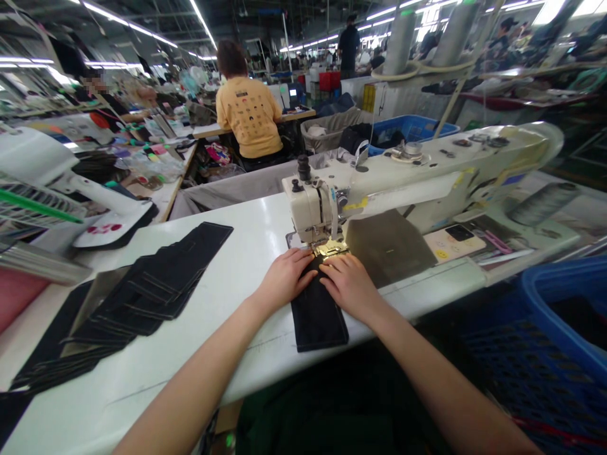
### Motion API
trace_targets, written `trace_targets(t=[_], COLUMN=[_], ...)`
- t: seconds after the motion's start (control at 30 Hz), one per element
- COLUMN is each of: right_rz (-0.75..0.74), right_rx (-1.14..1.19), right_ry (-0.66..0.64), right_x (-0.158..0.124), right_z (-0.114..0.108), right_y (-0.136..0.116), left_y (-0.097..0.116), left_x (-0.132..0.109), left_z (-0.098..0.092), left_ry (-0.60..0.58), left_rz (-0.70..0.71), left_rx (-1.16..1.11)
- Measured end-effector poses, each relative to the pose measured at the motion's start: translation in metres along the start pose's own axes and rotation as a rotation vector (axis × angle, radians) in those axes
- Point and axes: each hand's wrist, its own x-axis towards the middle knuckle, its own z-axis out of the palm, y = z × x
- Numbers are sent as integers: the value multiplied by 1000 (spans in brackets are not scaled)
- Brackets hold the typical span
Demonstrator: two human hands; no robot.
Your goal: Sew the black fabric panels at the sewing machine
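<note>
Left hand (284, 276), right hand (349, 284) flat on dark fabric piece (317, 313), sewing machine (317, 212)

White table (227, 208): fanned stack of dark cut pieces (156, 284) at left, pale stitch lines showing. Far right of it, a phone (459, 232) lying flat on a pale card. Blue crate (564, 297) at near right, off the table edge. Behind: person in yellow shirt (250, 117) seated, back turned; blue bin (412, 128); two grey thread cones (401, 38) upright
</note>
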Motion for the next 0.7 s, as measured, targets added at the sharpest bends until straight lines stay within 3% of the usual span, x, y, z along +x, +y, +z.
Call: trace_targets(t=[0.3, 0.7], right_rz=[25, 10], right_rx=[-26, -50], right_ry=[-15, 9], right_x=[18, 15], right_z=[3, 4], right_y=[9, 7], left_y=[-21, -36], left_x=[13, 21], left_z=[3, 0], left_ry=[-5, -9], left_rz=[-26, -9], left_rx=[61, 84])
